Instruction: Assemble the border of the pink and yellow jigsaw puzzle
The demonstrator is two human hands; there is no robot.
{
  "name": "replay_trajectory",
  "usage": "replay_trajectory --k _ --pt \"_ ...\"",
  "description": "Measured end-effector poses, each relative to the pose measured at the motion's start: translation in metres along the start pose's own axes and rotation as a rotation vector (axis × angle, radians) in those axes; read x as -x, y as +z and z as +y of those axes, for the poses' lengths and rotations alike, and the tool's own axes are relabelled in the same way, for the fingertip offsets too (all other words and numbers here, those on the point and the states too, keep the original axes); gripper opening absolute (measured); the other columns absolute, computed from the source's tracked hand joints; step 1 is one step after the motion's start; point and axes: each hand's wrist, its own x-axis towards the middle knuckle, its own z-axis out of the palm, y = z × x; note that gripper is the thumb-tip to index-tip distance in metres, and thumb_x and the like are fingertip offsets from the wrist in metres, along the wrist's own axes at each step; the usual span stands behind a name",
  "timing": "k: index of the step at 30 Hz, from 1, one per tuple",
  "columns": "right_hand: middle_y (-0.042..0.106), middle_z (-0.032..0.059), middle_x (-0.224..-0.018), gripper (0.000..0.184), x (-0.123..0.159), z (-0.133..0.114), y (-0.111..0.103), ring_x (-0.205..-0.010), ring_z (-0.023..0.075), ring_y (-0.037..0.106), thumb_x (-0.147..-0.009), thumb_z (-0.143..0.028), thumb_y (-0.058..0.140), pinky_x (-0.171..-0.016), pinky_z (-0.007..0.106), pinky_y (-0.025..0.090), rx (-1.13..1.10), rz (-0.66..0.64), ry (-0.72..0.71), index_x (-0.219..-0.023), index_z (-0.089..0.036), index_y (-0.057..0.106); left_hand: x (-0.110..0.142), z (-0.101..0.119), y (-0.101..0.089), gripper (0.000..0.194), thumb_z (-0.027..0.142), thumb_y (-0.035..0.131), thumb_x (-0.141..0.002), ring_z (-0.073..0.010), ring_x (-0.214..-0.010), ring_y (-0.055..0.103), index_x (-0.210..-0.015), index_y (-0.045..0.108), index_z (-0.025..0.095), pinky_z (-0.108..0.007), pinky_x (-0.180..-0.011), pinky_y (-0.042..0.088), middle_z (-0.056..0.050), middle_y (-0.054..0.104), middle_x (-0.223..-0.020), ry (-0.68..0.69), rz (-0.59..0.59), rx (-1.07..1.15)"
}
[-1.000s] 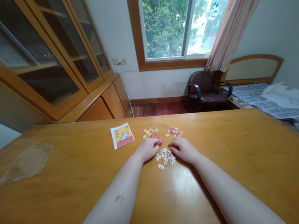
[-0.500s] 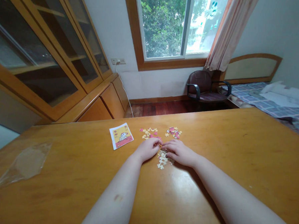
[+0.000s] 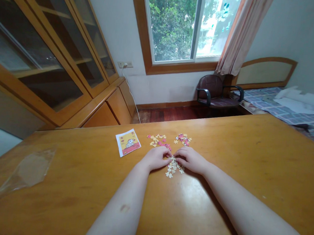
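The pale puzzle pieces (image 3: 171, 169) lie in a loose heap on the counter (image 3: 76, 197), between the two hands and toward the person, some of them partly covered by the fingers. The left hand (image 3: 157, 158) rests at the heap's left edge, and the right hand (image 3: 192, 160) comes in from the other side; both have bent fingers, and their fingertips nearly meet at the top of the heap. Whether either one grips a piece cannot be told, as the fingers hide what is under them. Just beyond the left hand is a scattered group of yellow and pink pieces (image 3: 154, 143), and beyond the right hand sits a smaller cluster of pink, yellow and white pieces (image 3: 183, 138). Farther left, well apart from the hands, a picture card (image 3: 128, 143) lies flat, showing a white animal figure on yellow and pink with a white border. A clear plastic bag (image 3: 33, 169) lies flat near the counter's left side. Past the far edge, a maroon armchair (image 3: 210, 87) stands beneath the curtain (image 3: 236, 41) by the window (image 3: 172, 27), beside a bed (image 3: 268, 98) with checked bedding. A glass-doored cabinet (image 3: 95, 89) stands on the left, and a white cord (image 3: 130, 90) hangs from the wall socket (image 3: 129, 64).
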Motion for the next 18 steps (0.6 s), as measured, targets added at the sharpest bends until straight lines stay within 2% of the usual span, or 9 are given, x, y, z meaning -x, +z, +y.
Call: replay_trajectory --k 11,18 --pt "0.071 0.0059 -0.089 0.017 -0.0003 -0.0014 -0.0026 -0.086 0.0186 0.061 -0.088 -0.022 0.055 -0.082 0.032 0.046 -0.025 0.02 0.03 -0.096 -0.019 0.07 0.002 0.0007 -0.0022 0.019 0.025 0.059 -0.077 -0.0141 -0.08 0.059 -0.094 0.068 0.022 -0.023 -0.069 0.045 -0.001 0.065 -0.09 0.073 0.03 -0.019" --pt "0.071 0.0062 -0.087 0.017 -0.0004 -0.0014 -0.0018 -0.085 0.0184 0.062 -0.088 -0.022 0.056 -0.082 0.032 0.046 -0.032 0.033 0.044 -0.094 -0.018 0.07 0.0 -0.0043 0.001 0.017 0.025 0.058 -0.079 -0.0143 -0.079 0.059 -0.092 0.068 0.022 -0.024 -0.069 0.045 -0.001 0.067 -0.089 0.043 0.035 -0.023"
